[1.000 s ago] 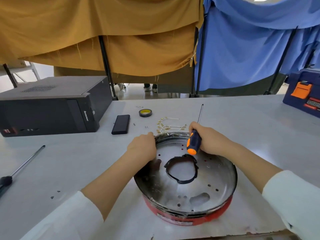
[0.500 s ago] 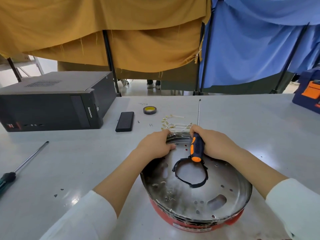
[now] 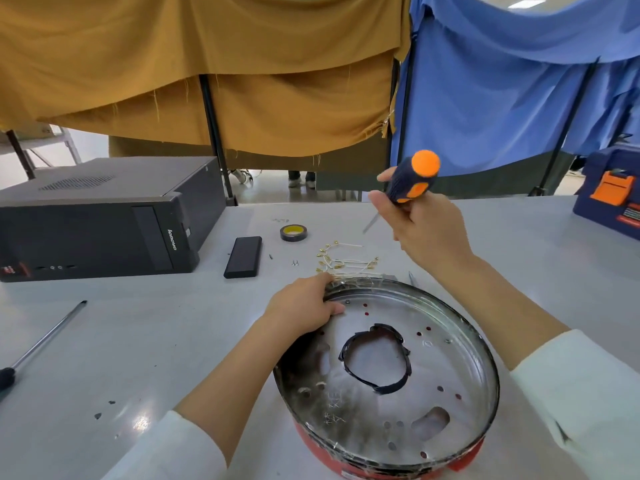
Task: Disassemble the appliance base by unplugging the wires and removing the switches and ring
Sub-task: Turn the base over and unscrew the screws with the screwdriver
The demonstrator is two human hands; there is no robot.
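Single view, head-mounted, wide-angle. Looks forward and down across the table (image 3: 104,341) from the person's seat. Both forearms enter from the bottom edge; the base (image 3: 388,410) sits close, low and right of centre. Curtains (image 3: 242,81) close the far side. Edges bow from lens distortion. No second view.

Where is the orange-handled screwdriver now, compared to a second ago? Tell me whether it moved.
Yes. The right hand lifted the screwdriver off the appliance base rim, upward.
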